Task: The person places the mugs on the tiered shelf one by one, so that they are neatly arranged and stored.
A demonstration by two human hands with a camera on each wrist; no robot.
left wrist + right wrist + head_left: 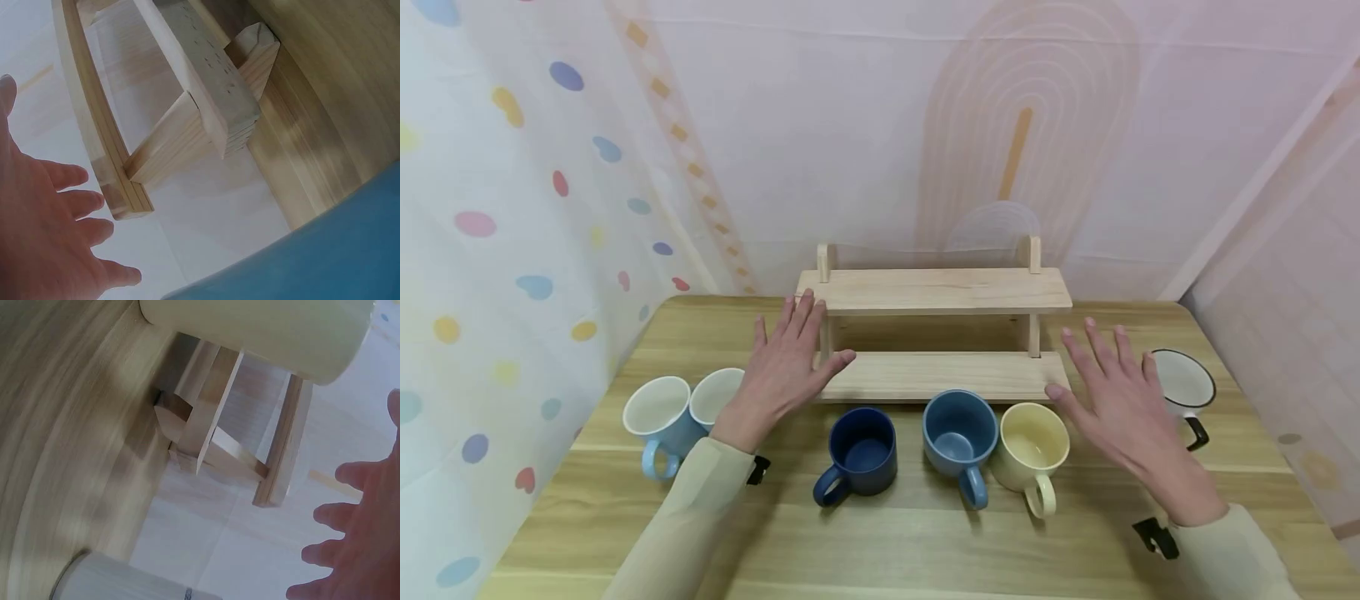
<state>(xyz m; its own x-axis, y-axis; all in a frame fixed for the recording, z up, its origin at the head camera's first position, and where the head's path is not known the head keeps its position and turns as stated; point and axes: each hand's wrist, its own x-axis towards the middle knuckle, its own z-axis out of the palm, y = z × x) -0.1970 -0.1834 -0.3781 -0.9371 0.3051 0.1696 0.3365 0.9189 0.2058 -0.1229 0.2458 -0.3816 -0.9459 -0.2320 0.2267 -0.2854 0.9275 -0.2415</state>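
A two-tier wooden shelf point(940, 292) stands at the back of the table. My left hand point(786, 362), fingers spread and straight, hovers at the shelf's left end and holds nothing. Near the shelf's right end my right hand point(1120, 408) is spread likewise, with nothing in it. Between the hands, in front of the shelf, are a dark blue mug point(862, 454), a mid-blue mug point(960, 433) and a pale yellow mug point(1032, 446). The left wrist view shows the left hand point(50, 225) beside the shelf; the right wrist view shows the right hand point(356, 531) apart from it.
Two light blue mugs with white insides stand at the left, one point(658, 412) in full and one point(715, 396) partly behind my left hand. A white mug point(1183, 383) with a black rim and handle stands at the right. Printed curtains point(850, 125) hang behind the wooden table point(895, 558).
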